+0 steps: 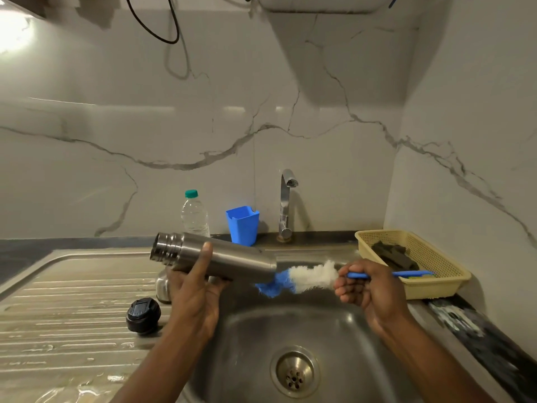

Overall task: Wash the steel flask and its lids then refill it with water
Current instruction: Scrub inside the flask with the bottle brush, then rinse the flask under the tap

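Steel fills our left hand (194,292): we grip the steel flask (232,260) on its side above the left rim of the sink (334,324), thumb over the top and fingers curled beneath. Its open threaded mouth is turned left, away from the sink, and its base reaches out over the basin. Held that way, we judge, drips from the base fall into the basin rather than onto the tabletop (465,330).

Our right hand (369,286) is closed round the blue handle of the bottle brush (308,276), close behind the bristles, which should give firm control. The brush lies level over the sink. Its blue tip sits at the flask's base, touching or just shy of it; we cannot tell which. That suggests to us that the outside of the base is being scrubbed, not the inside.

Left of the sink, the black lid (143,315) rests flat on the wet ribbed drainboard (72,309). A steel cap (162,286) stands just behind our left hand, partly hidden. Both lie apart from the flask, likely parked where they can drain.

Behind the sink the tap (286,205) shows no running water, and a blue cup (242,225) and a plastic bottle (194,213) stand off its back left corner. Right of the sink a yellow basket (430,289) sits on the tabletop with something dark inside. We judge the refill to be some way off.
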Tool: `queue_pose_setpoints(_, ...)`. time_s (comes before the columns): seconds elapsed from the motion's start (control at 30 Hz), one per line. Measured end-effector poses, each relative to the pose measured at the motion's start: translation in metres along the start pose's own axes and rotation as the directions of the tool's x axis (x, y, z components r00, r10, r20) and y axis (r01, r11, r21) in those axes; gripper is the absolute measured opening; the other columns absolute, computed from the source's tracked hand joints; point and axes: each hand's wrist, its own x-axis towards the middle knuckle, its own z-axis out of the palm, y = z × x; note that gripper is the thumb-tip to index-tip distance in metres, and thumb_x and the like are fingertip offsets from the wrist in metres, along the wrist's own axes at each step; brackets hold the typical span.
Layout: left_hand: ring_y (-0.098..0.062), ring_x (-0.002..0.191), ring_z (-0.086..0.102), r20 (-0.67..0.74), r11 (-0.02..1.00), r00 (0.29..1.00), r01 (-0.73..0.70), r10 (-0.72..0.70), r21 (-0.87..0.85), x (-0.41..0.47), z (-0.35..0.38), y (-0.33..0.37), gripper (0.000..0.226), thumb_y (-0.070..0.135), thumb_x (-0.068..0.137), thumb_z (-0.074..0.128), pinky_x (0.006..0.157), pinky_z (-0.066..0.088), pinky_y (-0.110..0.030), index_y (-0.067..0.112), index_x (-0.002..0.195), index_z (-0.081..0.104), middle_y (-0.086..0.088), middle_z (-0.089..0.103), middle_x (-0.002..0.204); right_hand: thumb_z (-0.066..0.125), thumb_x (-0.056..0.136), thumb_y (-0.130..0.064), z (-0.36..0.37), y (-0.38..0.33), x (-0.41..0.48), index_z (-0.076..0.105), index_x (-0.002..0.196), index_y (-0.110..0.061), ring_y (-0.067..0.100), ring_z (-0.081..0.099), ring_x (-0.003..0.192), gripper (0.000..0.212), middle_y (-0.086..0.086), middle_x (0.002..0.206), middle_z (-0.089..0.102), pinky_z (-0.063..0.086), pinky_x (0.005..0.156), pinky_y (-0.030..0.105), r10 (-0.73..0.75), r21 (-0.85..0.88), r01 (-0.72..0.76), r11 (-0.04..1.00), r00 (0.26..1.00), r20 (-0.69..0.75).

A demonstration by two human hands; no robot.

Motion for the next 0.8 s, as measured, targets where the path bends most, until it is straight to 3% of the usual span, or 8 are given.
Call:
queue_pose_setpoints(0.1,-0.029,0.125,0.066,-0.005,1.000,1.000,-0.009,0.009,-0.019,0.002,-0.002,0.003,0.052,0.010,0.099,0.067,0.088,0.060,-0.061,0.012,0.145,0.045,-0.015,0.061,0.142,0.047,0.098,-0.005,-0.014,-0.007,0.007,0.066,0.081,0.005,0.021,0.061,0.047,0.027,0.018,0.061,0.067,0.052,0.042,0.024,-0.067,0.023,0.070,0.997,0.992,-0.108)
queue_pose_setpoints(0.23,-0.023,0.112,0.073,-0.020,1.000,1.000,-0.005,0.005,-0.010,0.002,-0.001,0.001,0.066,0.011,0.093,0.073,0.102,0.055,-0.061,0.011,0.151,0.042,-0.015,0.064,0.140,0.044,0.097,-0.004,-0.023,-0.012,0.009,0.062,0.079,0.004,0.017,0.057,0.041,0.026,0.013,0.054,0.064,0.046,0.038,0.021,-0.157,0.046,0.166,0.985,0.974,-0.166)
queue_pose_setpoints(0.33,-0.027,0.119,0.068,-0.018,0.999,1.000,0.025,-0.024,0.027,-0.003,0.000,-0.001,0.079,0.017,0.080,0.079,0.094,0.059,-0.053,0.013,0.149,0.042,-0.014,0.063,0.139,0.044,0.097,-0.003,-0.020,-0.012,0.005,0.063,0.079,0.004,0.019,0.056,0.041,0.027,0.014,0.056,0.064,0.046,0.038,0.023,-0.237,0.001,0.241,0.971,0.956,-0.174)
queue_pose_setpoints(0.4,-0.027,0.120,0.066,0.004,0.998,0.999,0.047,-0.047,0.042,-0.005,-0.002,-0.001,0.082,0.019,0.075,0.080,0.092,0.059,-0.048,0.015,0.148,0.043,-0.013,0.062,0.137,0.044,0.096,-0.001,-0.013,-0.018,0.002,0.063,0.078,0.005,0.021,0.056,0.041,0.027,0.016,0.056,0.064,0.046,0.038,0.024,-0.292,-0.039,0.289,0.956,0.945,-0.148)
queue_pose_setpoints(0.57,-0.030,0.124,0.062,0.051,0.995,0.995,0.080,-0.083,0.055,-0.006,-0.005,-0.004,0.078,0.018,0.074,0.080,0.112,0.047,-0.062,0.019,0.143,0.045,-0.011,0.063,0.133,0.046,0.096,0.003,0.027,-0.061,0.002,0.064,0.078,0.010,0.027,0.058,0.043,0.026,0.023,0.059,0.065,0.049,0.040,0.026,-0.382,-0.129,0.380,0.916,0.924,0.010)
queue_pose_setpoints(0.8,-0.026,0.116,0.068,0.099,0.991,0.989,0.100,-0.109,0.094,-0.002,-0.005,-0.015,0.070,0.017,0.077,0.080,0.101,0.055,-0.055,0.022,0.139,0.047,-0.010,0.067,0.129,0.049,0.098,-0.007,0.131,-0.133,0.039,0.070,0.084,0.001,0.028,0.068,0.057,0.026,0.018,0.070,0.071,0.059,0.052,0.031,-0.335,-0.311,0.395,0.864,0.914,0.229)
